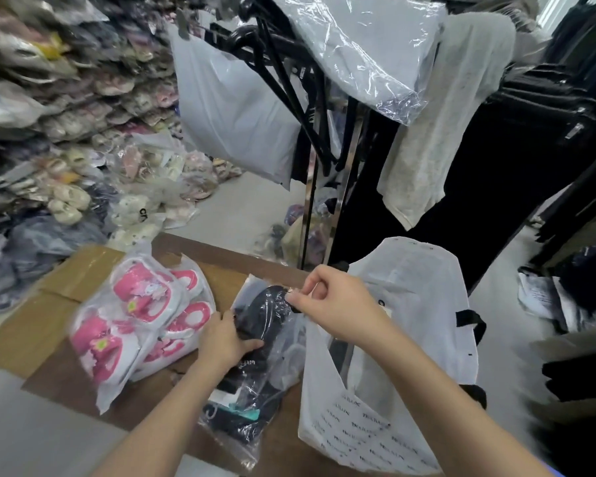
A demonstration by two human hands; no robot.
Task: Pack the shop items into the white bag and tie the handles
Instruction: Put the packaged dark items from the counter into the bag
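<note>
Pink shoes (141,315) in clear glossy plastic lie at 9 o'clock on the cardboard desk (21,339). The left hand (226,339) clasps the dark shoe pack (262,325), its long axis running 6 to 12 o'clock. The right hand (334,301) pinches the pack's top end. The white bag (410,304) stands open at 3 o'clock.
</note>
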